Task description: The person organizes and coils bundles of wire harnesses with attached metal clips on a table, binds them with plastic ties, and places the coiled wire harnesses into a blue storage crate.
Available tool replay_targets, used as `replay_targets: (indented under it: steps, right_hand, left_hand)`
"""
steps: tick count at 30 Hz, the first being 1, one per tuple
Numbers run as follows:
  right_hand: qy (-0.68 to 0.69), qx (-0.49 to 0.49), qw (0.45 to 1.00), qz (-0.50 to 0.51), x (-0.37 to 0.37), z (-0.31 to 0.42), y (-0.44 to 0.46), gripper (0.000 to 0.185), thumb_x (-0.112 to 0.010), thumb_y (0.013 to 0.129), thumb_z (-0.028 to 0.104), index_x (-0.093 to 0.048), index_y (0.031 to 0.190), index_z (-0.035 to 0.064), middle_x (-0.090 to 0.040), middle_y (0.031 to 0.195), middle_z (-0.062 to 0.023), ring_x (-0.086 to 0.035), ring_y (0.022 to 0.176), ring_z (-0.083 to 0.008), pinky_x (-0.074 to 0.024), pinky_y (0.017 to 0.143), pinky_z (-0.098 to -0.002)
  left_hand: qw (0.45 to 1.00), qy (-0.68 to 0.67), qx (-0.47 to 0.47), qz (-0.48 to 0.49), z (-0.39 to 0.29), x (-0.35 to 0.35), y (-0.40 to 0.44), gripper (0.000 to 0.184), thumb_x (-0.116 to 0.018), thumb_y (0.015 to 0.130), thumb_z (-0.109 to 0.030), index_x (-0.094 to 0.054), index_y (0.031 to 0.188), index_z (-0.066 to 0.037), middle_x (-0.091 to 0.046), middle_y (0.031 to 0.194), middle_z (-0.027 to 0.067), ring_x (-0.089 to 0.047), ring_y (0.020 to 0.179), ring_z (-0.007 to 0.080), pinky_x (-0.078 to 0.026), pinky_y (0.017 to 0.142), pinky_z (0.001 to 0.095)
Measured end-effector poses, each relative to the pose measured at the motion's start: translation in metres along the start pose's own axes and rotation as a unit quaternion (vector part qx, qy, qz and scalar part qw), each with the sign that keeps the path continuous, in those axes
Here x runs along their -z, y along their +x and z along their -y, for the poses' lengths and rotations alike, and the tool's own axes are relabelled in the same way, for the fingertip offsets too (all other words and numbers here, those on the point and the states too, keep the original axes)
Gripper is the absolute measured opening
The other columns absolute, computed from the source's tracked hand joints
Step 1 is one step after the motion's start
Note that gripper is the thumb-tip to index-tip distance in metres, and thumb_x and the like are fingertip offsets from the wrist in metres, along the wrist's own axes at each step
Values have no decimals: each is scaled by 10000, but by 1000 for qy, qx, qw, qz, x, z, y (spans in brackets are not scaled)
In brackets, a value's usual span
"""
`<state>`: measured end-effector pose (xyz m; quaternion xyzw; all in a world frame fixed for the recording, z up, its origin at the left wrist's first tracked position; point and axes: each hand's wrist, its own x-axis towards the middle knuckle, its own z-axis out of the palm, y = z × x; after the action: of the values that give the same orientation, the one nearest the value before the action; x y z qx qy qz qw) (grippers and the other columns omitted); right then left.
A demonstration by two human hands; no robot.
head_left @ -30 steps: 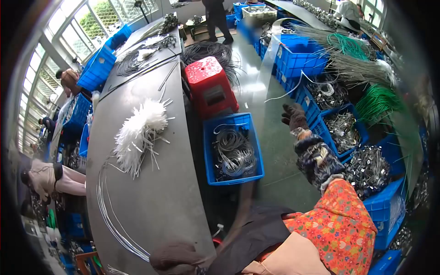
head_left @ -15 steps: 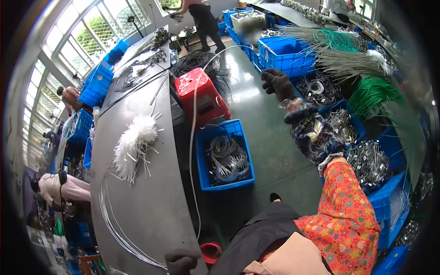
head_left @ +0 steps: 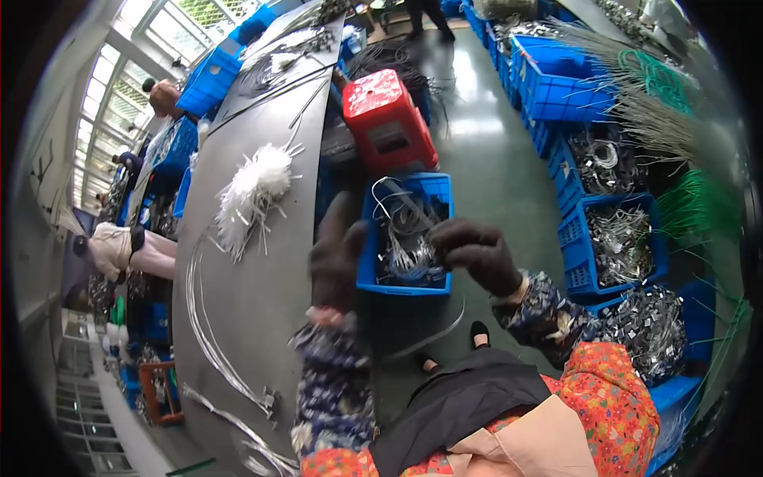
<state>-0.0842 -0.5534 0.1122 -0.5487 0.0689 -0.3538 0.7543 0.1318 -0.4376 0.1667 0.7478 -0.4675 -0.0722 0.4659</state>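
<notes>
Just left of the blue rectangular plastic crate (head_left: 397,288), the left hand (head_left: 335,254), in a dark brown glove, is raised and blurred, fingers parted and pointing away from the body, its forearm in a dark blue patterned oversleeve (head_left: 334,389) running nearly straight back. The right hand (head_left: 477,250), gloved alike, overlaps the crate's near right side in view, fingers curled toward it, their grip unclear, the forearm slanting in from the right. Both feet (head_left: 480,331), in black shoes, are nearer the body than the crate.
</notes>
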Motion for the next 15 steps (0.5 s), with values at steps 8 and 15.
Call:
replay_targets:
  steps: [8, 15]
  right_hand:
    - [-97, -24, 989, -113, -6, -7, -47, 482, -745, 776, 94, -576, 1217, -6, -633, 1097, -114, -604, 993, -179, -490, 860, -323]
    - [-33, 39, 971, 232, -21, 52, 12, 307, -695, 880, 217, -642, 1099, 8, -652, 914, -81, -636, 860, -170, -506, 776, -311]
  left_hand:
    - [915, -393, -10, 89, -67, -80, -38, 436, -410, 1043, -307, -635, 959, 57, -678, 858, 178, -643, 755, 239, -528, 766, 370]
    - [727, -631, -52, 267, -162, -20, -5, 386, -391, 1044, -338, -589, 1142, -21, -443, 613, -13, -386, 517, 131, -347, 506, 308]
